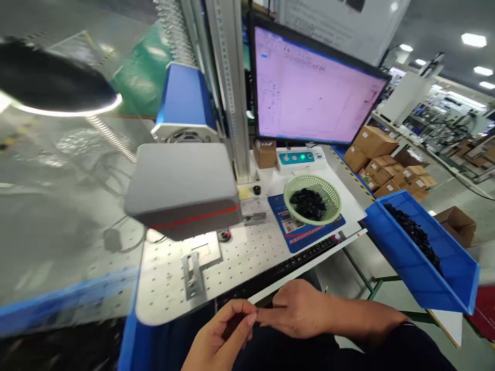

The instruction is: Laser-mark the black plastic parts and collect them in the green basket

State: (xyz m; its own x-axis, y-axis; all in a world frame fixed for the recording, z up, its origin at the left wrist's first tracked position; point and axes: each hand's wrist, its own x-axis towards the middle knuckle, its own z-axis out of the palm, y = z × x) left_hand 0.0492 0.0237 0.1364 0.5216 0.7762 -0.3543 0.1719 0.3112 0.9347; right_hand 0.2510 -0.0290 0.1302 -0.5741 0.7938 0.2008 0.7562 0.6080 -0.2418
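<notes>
My left hand (222, 337) is low in the middle of the view, thumb and forefinger pinched together. My right hand (296, 309) comes in from the right with its fingers curled, and its fingertips meet those of the left. Whatever lies between the fingertips, if anything, is too small or hidden to make out. Both hands are above my lap, just in front of the keyboard (305, 257) and the perforated metal plate (162, 293). On that plate sits a slotted metal bracket (193, 275), left of and beyond my hands.
A grey machine head (181, 180) overhangs the plate. Behind stand a column (228, 87) and a monitor (313, 87). A pale green basket (334, 206) with black parts rests on a blue mat (280, 211). At right is a blue bin (456, 278) of black parts; a lamp (58, 77) hangs left.
</notes>
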